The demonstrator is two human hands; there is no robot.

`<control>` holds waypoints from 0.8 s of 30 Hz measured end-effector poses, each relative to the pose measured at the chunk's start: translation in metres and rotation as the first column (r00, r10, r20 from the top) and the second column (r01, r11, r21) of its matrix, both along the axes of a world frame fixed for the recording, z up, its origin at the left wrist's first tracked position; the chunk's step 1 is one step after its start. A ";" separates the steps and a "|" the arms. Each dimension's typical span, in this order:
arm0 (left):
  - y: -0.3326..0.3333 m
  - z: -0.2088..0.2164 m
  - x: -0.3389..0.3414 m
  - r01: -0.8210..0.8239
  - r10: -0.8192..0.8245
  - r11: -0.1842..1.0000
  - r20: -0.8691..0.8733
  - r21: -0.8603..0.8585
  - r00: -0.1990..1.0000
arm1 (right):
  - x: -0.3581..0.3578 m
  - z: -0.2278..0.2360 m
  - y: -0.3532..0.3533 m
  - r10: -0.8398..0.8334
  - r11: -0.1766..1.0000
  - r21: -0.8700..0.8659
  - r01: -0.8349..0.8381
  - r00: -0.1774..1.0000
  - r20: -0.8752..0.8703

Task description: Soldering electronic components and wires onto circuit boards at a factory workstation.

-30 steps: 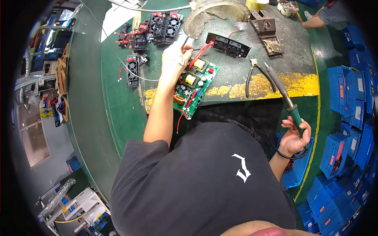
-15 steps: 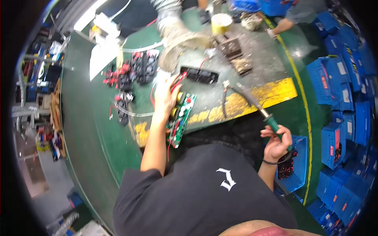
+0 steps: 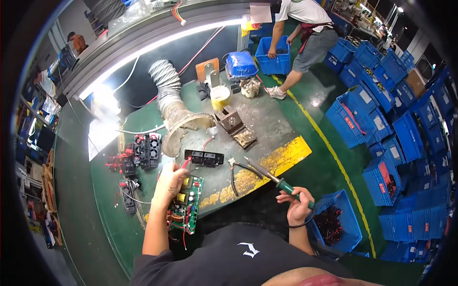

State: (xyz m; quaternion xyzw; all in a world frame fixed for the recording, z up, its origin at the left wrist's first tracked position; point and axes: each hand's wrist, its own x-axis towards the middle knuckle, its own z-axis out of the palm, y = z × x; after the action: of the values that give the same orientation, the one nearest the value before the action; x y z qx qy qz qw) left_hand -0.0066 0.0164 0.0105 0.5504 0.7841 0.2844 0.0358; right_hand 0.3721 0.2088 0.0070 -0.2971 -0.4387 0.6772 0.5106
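Note:
My left hand [image 3: 170, 183] is closed, its fingers pinching red wires [image 3: 187, 162] beside the left end of a black panel [image 3: 205, 158] with square openings. Under and right of that hand lies a green circuit board [image 3: 193, 205] with yellow and copper-coloured parts, near the table's front edge. My right hand [image 3: 299, 206] grips the green handle of a soldering iron [image 3: 285, 186], whose metal shaft points up and left over the yellow edge strip. Close to the iron's tip lie wire cutters [image 3: 233, 177] with dark handles, apart from both hands.
A flared fume duct [image 3: 188, 126] stands behind the panel. Right of it are a brown metal stand [image 3: 234, 127] and a yellow tin [image 3: 220, 97]. Black fan assemblies [image 3: 147, 150] lie at left. A blue crate [image 3: 338, 221] sits by my right arm. Another person [image 3: 307, 28] handles a blue crate beyond.
The view has tilted up, showing the lamp and the other person bent at a crate. Both hands keep their holds on the wires and the soldering iron.

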 end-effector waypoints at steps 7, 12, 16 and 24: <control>-0.007 -0.007 0.003 0.050 -0.038 0.997 -0.227 0.051 0.973 | -0.028 -0.003 -0.011 0.017 0.988 0.148 -0.033 0.994 0.108; -0.016 0.001 -0.005 0.221 -0.152 0.970 -0.460 0.099 0.875 | -0.044 -0.007 -0.017 0.079 0.988 0.128 -0.087 0.995 0.068; -0.014 0.002 -0.013 0.384 -0.333 0.922 -0.421 0.040 0.844 | -0.059 -0.023 -0.014 0.126 0.985 0.108 -0.132 0.990 0.062; -0.014 -0.014 -0.011 0.381 -0.312 0.920 -0.414 0.094 0.855 | -0.075 -0.039 -0.041 0.057 0.801 0.546 -0.244 0.940 0.337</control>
State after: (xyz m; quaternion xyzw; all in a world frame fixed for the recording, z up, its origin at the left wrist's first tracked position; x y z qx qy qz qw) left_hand -0.0176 0.0027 -0.0036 0.7293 0.6354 0.2244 -0.1186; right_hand 0.2975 0.1677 -0.0324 -0.1916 -0.7197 0.4958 0.4467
